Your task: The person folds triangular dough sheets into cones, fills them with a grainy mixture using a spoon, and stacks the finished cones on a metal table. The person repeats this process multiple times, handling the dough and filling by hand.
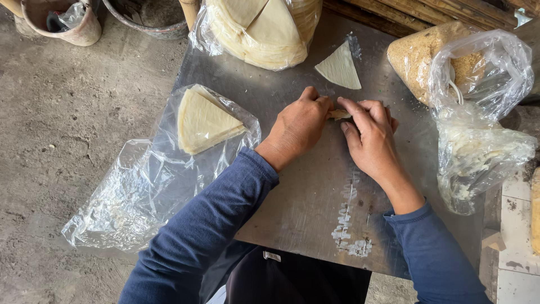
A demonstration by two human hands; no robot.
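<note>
A rough, home-style food-making spot set low to the ground. A scuffed metal sheet point(315, 208) serves as the worktop over a bare concrete floor point(67, 129). On the sheet's far edge sit plastic bags of stacked pastry wrappers point(261, 31) and crumbs point(422, 56); beyond it, worn buckets point(62, 19) and bamboo poles point(427, 11).

plastic bags point(478, 146): 4 | loose wrapper triangles point(339, 67): 1 | hands point(298, 126): 2
</note>
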